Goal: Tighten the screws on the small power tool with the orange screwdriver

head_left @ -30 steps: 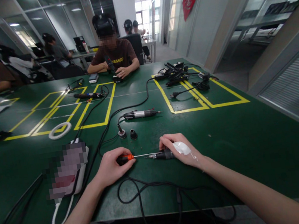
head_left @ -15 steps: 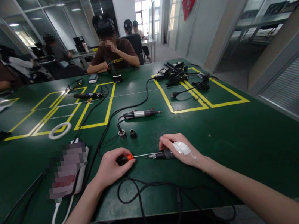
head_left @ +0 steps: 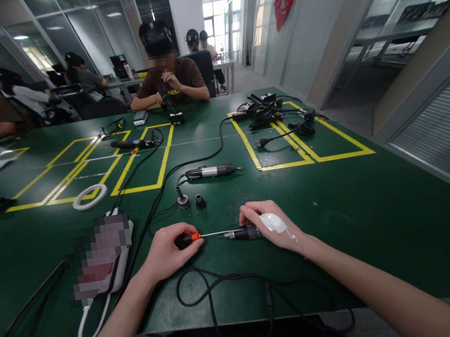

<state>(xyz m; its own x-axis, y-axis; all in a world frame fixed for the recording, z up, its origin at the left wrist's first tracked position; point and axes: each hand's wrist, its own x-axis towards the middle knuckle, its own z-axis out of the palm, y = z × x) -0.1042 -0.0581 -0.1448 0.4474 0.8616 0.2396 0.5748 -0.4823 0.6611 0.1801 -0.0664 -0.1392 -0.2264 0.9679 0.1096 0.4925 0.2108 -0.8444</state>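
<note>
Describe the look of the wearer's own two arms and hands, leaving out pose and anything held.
Both forearms are bare, with no sleeves in view. The left hand wears nothing. The right hand has a white oval dressing stuck on its back, with a thin clear strip trailing toward the wrist. No watch or rings are visible.

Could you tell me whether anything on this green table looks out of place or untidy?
Mildly, yes: two small black parts lie loose beyond the hands, a black cable loops untidily at the near table edge, and more cables sit tangled inside the far yellow box.

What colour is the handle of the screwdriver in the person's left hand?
Black with an orange collar, seen in the head view: the screwdriver sits in the left hand.
</note>
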